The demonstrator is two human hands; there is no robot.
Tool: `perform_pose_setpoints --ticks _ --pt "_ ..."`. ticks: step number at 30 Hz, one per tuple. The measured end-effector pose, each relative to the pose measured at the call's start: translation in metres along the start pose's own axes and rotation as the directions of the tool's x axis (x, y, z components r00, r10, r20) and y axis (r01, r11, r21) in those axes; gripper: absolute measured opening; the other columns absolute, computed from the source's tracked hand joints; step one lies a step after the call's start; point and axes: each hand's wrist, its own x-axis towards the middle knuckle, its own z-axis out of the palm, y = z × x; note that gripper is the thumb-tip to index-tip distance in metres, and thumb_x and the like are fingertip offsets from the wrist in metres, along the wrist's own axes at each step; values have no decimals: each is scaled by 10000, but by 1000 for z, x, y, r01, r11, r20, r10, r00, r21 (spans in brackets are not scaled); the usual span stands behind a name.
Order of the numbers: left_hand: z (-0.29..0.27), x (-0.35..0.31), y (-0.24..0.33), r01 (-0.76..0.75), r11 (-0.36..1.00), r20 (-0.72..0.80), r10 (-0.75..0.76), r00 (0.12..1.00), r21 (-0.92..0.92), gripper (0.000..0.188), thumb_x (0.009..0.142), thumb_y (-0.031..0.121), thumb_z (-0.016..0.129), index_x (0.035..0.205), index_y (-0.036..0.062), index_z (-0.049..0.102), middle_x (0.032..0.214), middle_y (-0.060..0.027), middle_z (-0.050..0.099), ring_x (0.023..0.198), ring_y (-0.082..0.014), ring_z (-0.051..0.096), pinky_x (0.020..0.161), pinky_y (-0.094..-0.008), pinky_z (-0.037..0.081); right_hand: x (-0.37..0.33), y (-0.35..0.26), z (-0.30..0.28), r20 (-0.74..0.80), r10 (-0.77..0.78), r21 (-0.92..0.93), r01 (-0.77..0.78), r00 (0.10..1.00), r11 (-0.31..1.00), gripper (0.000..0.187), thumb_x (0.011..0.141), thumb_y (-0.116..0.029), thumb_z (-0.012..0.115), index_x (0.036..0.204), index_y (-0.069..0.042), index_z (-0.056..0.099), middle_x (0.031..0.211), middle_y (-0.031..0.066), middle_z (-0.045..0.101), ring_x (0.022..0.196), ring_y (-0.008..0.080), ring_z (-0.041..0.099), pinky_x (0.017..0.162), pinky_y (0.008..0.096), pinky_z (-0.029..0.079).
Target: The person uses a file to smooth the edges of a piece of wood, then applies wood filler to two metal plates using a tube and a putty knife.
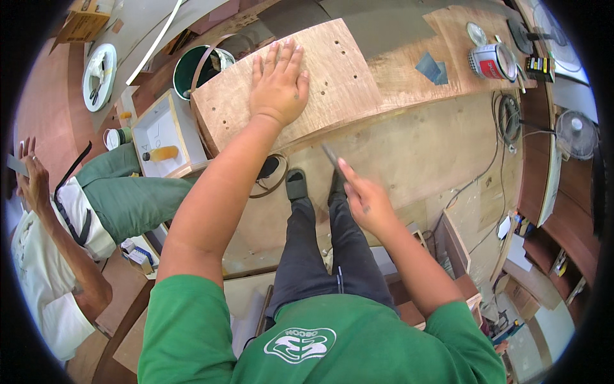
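My left hand point(279, 89) lies flat, fingers stretched out, on a pale plywood panel point(339, 70). Several small dark holes dot the panel near its two ends. To the right and closer to me, my right hand point(369, 201) is closed around a narrow grey blade-like tool point(330, 155). The forefinger runs along the tool, whose tip points up and left, short of the panel's near edge. Motion smears it, so its exact kind is not clear. Its handle is hidden in my fist.
On the bench behind stand a paint can point(495, 62) and pieces of blue-grey sandpaper point(432, 68). A dark green bucket point(192, 69) sits beyond the panel's left end. At left, a co-worker in green trousers point(141, 192) is near a tray with an amber bottle point(161, 153). Cables point(510, 118) hang at right.
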Motion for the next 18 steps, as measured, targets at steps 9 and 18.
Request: perform_pose_setpoints --ticks 9,18 --pt "-21 -5 50 140 985 101 -150 984 98 680 1054 521 254 1631 175 155 1710 -56 67 1576 -228 30 1263 -502 3 -100 20 -6 402 435 -103 -432 806 896 665 963 -120 586 1570 -244 344 786 261 642 736 457 638 705 482 509" --pt "-15 -103 -25 132 991 90 -131 987 -1 674 1054 556 271 1623 200 208 1702 -79 122 1572 -240 79 1251 -513 17 -106 53 15 271 447 31 -472 852 881 537 987 -178 576 1506 -125 445 915 273 677 766 436 665 804 473 531"
